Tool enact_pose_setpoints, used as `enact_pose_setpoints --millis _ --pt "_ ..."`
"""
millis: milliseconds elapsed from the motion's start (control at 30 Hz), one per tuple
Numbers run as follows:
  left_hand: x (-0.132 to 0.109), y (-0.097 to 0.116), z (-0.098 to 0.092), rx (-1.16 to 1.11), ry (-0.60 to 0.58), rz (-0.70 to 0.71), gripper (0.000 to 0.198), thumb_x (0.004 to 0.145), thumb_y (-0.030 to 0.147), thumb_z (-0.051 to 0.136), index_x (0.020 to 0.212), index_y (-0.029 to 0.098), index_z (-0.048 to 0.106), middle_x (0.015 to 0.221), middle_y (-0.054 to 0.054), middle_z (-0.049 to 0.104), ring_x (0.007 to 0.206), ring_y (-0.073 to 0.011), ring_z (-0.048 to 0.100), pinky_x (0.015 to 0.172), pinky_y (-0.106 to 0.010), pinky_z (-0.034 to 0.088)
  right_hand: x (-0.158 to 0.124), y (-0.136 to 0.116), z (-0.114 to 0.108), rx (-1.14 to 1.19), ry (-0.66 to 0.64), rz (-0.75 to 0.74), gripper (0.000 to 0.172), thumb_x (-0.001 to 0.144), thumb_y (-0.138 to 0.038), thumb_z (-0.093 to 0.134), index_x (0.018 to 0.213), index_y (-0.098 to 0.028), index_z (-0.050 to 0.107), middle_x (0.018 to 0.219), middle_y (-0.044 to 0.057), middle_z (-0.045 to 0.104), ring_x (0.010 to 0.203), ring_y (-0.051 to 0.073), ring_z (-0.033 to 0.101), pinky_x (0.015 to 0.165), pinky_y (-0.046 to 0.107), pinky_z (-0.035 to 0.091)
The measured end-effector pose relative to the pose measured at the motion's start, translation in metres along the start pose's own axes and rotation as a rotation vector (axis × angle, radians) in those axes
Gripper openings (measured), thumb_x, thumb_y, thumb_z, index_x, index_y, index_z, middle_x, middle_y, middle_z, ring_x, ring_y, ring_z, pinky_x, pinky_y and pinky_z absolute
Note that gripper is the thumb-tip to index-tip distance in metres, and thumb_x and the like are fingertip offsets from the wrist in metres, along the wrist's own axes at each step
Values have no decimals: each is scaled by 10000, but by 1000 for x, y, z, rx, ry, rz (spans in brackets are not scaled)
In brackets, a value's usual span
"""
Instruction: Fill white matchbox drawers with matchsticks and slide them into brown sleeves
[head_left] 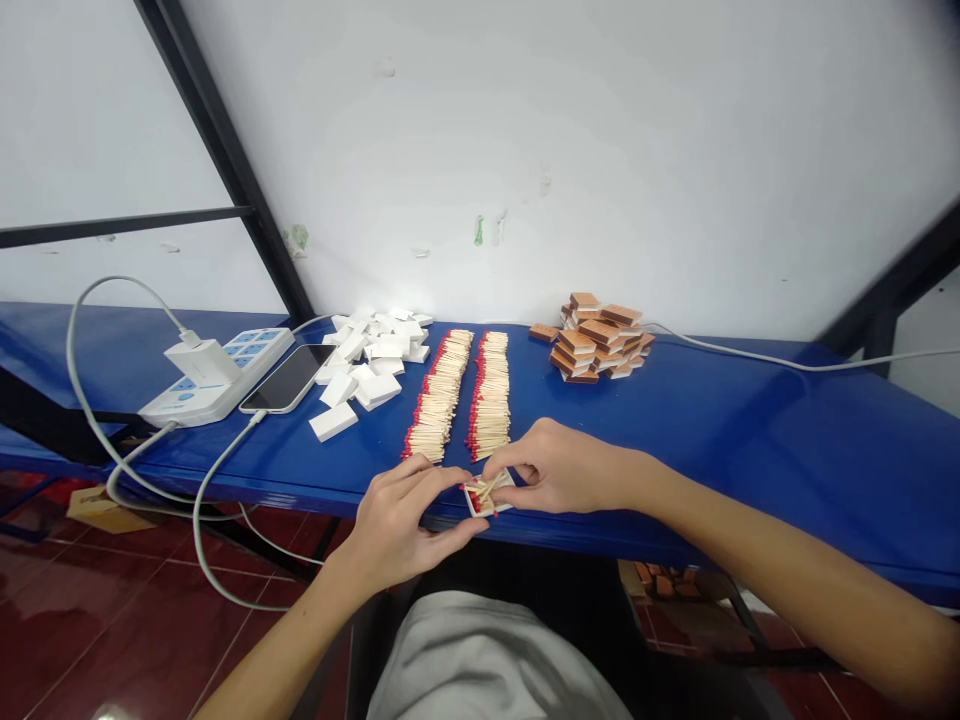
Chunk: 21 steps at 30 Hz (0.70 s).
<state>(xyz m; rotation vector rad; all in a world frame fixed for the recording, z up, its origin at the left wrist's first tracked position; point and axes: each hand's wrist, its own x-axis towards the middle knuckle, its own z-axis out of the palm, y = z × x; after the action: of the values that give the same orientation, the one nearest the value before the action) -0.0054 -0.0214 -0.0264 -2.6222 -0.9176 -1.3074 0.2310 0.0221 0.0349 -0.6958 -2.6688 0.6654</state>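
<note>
- head view: left hand (409,525) is gripping the white tray (505,480) by the blue table's (712,420) front edge.
- right hand (559,465) is holding finger and thumb over it; i'm unable to tell if they're pinching matches (484,491).
- it's looking like filling time; lining up crossed sticks is probably needing doing next.
- power strip (214,398) writing is looking too tiny.

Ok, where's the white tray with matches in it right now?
In the head view, the white tray is below centre, at the blue table's near edge between the left hand and right hand, nearest the right row of matches.
</note>
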Motion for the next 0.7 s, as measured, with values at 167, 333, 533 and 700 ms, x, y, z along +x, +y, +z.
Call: enact_pose_setpoints --millis 167,333,533,700 --pt "-1 -1 -1 -19 -9 7 291 850 333 778 1069 195 645 873 -38 766 737 -175 681 696 -299 575 0 -1 -2 66 -69 -30 197 911 -173 628 1027 -179 788 657 -14 676 545 81 517 593 202 370" --pt "-2 -2 -1 -24 -38 9 281 854 330 774 1071 197 653 893 -40 774 757 -177 684 712 -304 578 1 -1 0 137 -110 -60 209 935 -174 598 1022 -164 789 805 24 750 619 95 580 638 207 412" --pt "-1 -2 0 -38 -42 32 259 852 284 774 1059 193 648 920 -43 780 789 -182 706 751 -318 581 1 -2 2 63 -24 -21 160 875 -164 642 942 -155 787 613 -26 641 517 76 502 581 197 380" --pt "-3 -5 1 -25 -53 71 285 867 270 763 1112 182 647 994 -68 782 839 -190 722 769 -332 569 2 -1 1 29 -15 -12 130 837 -137 661 909 -146 770 591 -44 585 509 69 482 574 193 371"
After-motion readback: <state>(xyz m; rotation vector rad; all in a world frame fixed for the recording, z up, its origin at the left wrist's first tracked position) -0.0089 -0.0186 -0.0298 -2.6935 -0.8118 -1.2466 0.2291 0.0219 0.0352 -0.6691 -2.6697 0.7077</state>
